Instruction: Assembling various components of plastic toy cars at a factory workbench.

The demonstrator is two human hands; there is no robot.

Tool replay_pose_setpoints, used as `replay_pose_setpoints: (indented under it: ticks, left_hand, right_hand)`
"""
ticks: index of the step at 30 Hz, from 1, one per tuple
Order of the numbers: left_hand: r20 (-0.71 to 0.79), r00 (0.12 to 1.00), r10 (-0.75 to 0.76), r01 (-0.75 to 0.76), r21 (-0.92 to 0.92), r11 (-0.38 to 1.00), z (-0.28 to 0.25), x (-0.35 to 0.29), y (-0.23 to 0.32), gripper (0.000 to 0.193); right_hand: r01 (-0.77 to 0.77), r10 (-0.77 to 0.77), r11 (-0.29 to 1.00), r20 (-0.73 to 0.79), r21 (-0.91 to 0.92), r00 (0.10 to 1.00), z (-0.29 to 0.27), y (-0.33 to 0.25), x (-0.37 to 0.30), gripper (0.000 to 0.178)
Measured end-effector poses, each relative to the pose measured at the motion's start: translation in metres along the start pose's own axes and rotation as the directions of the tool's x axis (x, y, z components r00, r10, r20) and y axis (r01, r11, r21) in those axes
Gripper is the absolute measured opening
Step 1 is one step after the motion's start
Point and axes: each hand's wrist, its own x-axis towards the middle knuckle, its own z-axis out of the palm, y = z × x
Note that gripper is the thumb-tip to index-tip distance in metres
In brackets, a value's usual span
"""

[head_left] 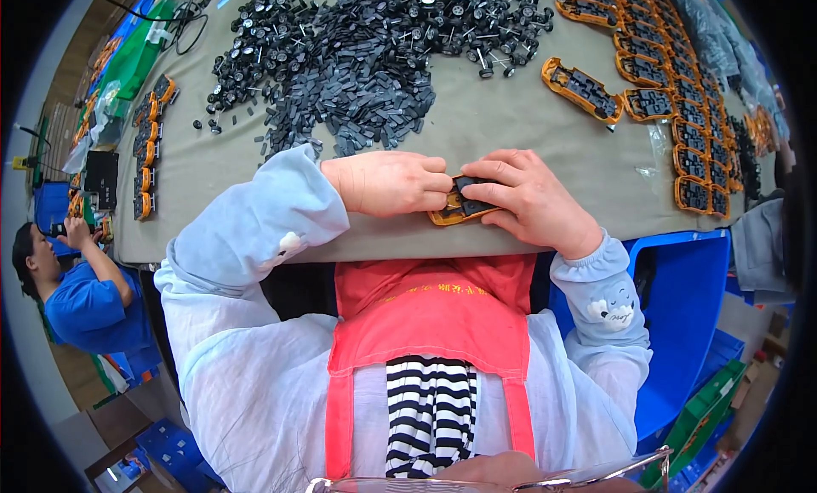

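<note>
Bright, even light fills the scene, diffuse and seemingly from overhead, with no hard highlights. The desk (pixel 511 127) cloth reads as a flat, evenly lit olive-grey; shadows are soft and short, showing only as a faint dark edge under the left hand (pixel 387 182) and right hand (pixel 532 199) and beneath the desk's near edge. No strong glare appears, apart from tiny glints on the heap of black parts (pixel 366 59). The centre is sharp. Fisheye distortion is heavy: the desk edges bow, things near the rim are squeezed and softer, and a black vignette rings the frame corners. Colours look saturated, the red apron (pixel 430 323) especially.
</note>
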Motion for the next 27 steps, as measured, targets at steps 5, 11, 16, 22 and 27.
replay_pose_setpoints:
  ticks: [5,11,16,22,27]
  left_hand:
    - [-0.056,0.997,0.057,-0.055,0.030,0.998,-0.005,0.001,-0.009,0.011]
    - [0.024,1.000,0.013,-0.014,0.077,0.997,-0.016,-0.003,0.027,0.014]
    - [-0.056,0.997,-0.045,0.054,0.158,0.986,0.004,-0.020,0.043,0.015]
    - [-0.375,0.906,-0.196,0.262,0.132,0.956,0.009,-0.062,0.062,0.019]
    - [-0.625,0.558,-0.546,0.694,-0.008,0.720,-0.016,-0.135,0.075,0.011]
  right_hand:
    - [-0.009,0.009,1.000,0.017,-0.006,1.000,-0.008,0.006,0.004,0.050]
    - [-0.012,0.012,1.000,0.018,0.008,1.000,-0.014,-0.015,0.004,0.048]
    - [-0.041,0.042,0.999,-0.055,0.020,0.998,-0.015,-0.017,0.010,0.042]
    - [-0.387,0.382,0.921,-0.263,0.033,0.886,-0.019,0.039,0.049,0.024]
    - [-0.361,0.250,0.860,-0.318,-0.361,0.914,-0.023,0.063,0.066,0.011]
